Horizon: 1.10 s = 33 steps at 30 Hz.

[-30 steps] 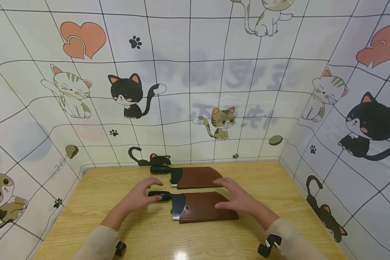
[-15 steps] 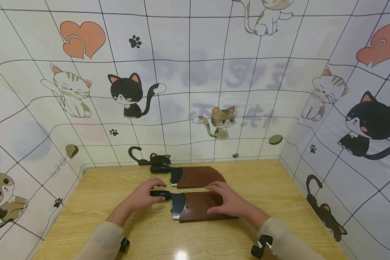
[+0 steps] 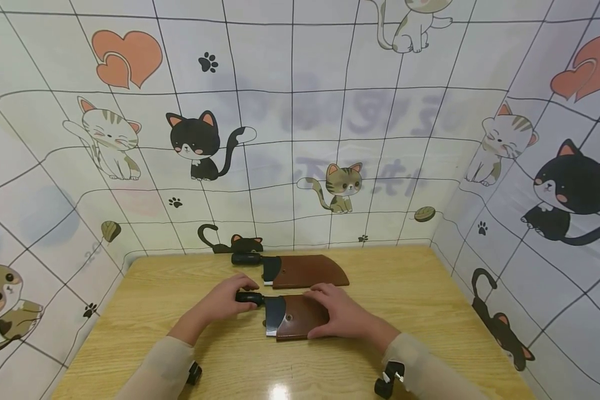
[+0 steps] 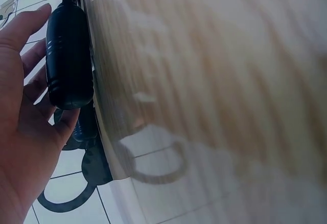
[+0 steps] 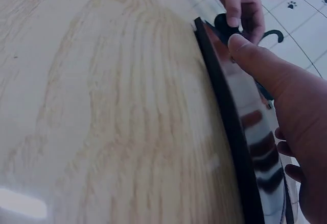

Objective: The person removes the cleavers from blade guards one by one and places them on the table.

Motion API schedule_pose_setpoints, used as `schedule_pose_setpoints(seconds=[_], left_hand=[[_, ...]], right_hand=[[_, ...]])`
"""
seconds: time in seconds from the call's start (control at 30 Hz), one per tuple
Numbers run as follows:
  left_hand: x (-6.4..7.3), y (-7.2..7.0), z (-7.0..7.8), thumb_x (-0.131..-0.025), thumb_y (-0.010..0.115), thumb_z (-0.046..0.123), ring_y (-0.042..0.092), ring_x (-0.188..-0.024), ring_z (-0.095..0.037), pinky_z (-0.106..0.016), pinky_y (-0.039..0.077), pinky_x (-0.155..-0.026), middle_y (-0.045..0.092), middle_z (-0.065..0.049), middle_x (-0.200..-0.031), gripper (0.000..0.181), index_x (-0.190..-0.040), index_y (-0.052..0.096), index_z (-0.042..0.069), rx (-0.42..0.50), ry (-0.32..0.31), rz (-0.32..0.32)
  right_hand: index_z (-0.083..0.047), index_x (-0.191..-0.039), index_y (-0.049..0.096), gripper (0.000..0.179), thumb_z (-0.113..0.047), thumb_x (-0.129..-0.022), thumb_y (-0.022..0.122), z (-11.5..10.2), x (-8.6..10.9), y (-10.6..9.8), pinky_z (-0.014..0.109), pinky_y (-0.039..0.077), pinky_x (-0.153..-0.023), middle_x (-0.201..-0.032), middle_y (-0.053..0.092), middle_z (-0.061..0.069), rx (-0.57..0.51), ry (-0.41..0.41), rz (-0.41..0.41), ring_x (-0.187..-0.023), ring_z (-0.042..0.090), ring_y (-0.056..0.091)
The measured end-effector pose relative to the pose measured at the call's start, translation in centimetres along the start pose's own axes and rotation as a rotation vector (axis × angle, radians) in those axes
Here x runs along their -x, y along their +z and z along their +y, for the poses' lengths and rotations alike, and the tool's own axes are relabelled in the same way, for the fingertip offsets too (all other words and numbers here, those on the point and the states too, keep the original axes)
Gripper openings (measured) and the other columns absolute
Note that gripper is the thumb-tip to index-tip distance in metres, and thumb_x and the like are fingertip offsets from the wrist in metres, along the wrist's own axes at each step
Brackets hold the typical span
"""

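Observation:
Two cleavers in brown leather sheaths lie on the wooden table, handles to the left. My left hand is at the black handle of the near cleaver, thumb on the near side and fingers on the far side. In the left wrist view a gap shows between palm and handle, and the fingers are not closed on it. Over the right part of the same sheath spreads my right hand, its thumb above the sheath in the right wrist view. Whether it touches the leather I cannot tell.
Behind the near cleaver lies the far cleaver, close to the back wall. Cat-patterned sheeting encloses the wooden table at the back and both sides. Bare wood shows in front of and to the right of the cleavers.
My right hand has moved left, from the sheath's right end further over it. My left hand has shifted slightly right along the handle. Both cleavers have stayed in place.

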<state>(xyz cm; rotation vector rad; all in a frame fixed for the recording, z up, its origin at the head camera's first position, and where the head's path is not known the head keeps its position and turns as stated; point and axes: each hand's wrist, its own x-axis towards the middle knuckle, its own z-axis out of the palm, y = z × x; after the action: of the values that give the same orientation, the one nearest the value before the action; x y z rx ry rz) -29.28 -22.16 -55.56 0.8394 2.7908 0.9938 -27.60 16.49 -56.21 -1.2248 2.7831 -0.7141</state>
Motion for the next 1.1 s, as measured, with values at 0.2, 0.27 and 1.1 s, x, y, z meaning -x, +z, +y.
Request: schedule_pose_setpoints(seconds=[0.2,0.27,1.1], left_hand=[[-0.2,0.1,-0.2,-0.097,0.089,0.032,0.067,-0.114,-0.021,-0.052,0.055,-0.102,0.069,0.002,-0.123,0.042,-0.132,0.076,0.012,-0.047,-0.002,-0.015],[-0.3,0.1,-0.2,-0.096,0.089,0.031,0.066,-0.113,-0.022,-0.054,0.055,-0.101,0.069,0.001,-0.124,0.044,-0.133,0.076,0.012,-0.052,-0.001,-0.017],[-0.9,0.6,-0.4,-0.096,0.091,0.026,0.063,-0.108,-0.019,-0.051,0.055,-0.099,0.066,0.003,-0.117,0.033,-0.124,0.077,0.018,-0.146,0.036,-0.06]], right_hand=[[-0.024,-0.165,0.053,0.103,-0.078,-0.082,0.085,-0.5,-0.6,0.7,0.057,0.043,-0.119,-0.158,0.053,0.004,0.087,-0.015,-0.022,-0.146,0.027,0.05],[-0.027,-0.167,0.05,0.107,-0.083,-0.082,0.081,-0.6,-0.7,0.9,0.056,0.042,-0.121,-0.161,0.052,0.003,0.104,0.001,-0.041,-0.148,0.027,0.049],[-0.035,-0.172,0.041,0.106,-0.089,-0.086,0.07,-1.1,-1.5,2.1,0.044,0.049,-0.111,-0.148,0.049,-0.001,0.19,-0.03,-0.064,-0.133,0.017,0.047]])
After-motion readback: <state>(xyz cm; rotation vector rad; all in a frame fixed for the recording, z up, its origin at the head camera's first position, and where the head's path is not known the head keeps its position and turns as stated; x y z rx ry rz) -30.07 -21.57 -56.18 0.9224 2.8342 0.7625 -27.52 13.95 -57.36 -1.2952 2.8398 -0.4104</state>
